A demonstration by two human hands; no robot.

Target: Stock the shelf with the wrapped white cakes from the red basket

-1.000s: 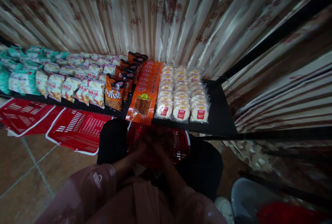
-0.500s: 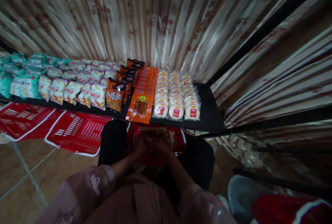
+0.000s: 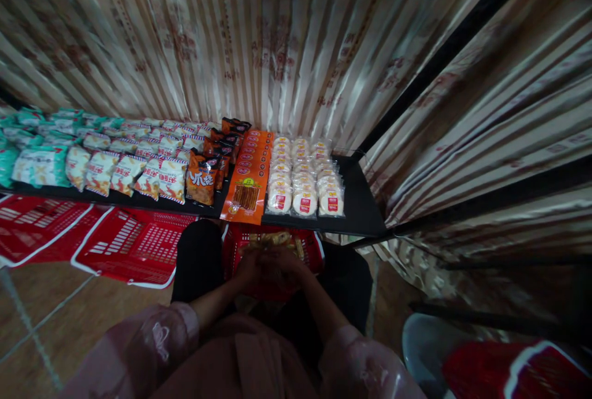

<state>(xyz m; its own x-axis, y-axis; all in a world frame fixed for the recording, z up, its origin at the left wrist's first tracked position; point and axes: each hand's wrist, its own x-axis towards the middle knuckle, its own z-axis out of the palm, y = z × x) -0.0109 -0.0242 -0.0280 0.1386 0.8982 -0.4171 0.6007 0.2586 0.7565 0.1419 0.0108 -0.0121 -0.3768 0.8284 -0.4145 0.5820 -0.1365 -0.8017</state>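
Note:
My left hand (image 3: 250, 265) and my right hand (image 3: 283, 259) are close together, touching or nearly so, over a red shopping basket (image 3: 318, 252) between my knees. Dim light blurs the fingers, so I cannot make out whether they hold anything. Just beyond the hands, some yellowish-brown packets (image 3: 271, 239) lie in the basket. On the black shelf (image 3: 363, 201) above it lies a flat orange snack package (image 3: 250, 171). Right of that are three rows of round white wrapped cakes (image 3: 304, 201), and to its left stand orange-and-black snack bags (image 3: 201, 178).
White snack bags (image 3: 127, 174) and green-and-white bags (image 3: 41, 164) fill the shelf's left part. More red baskets (image 3: 134, 242) are under it. A pleated curtain (image 3: 185, 35) hangs behind, and a black frame bar (image 3: 444, 53) slants at right. A grey stool (image 3: 423, 343) stands lower right.
The view has shifted slightly, so the shelf goods appear a little lower and further left. My hands stay together over the basket; the packets beyond them show more clearly.

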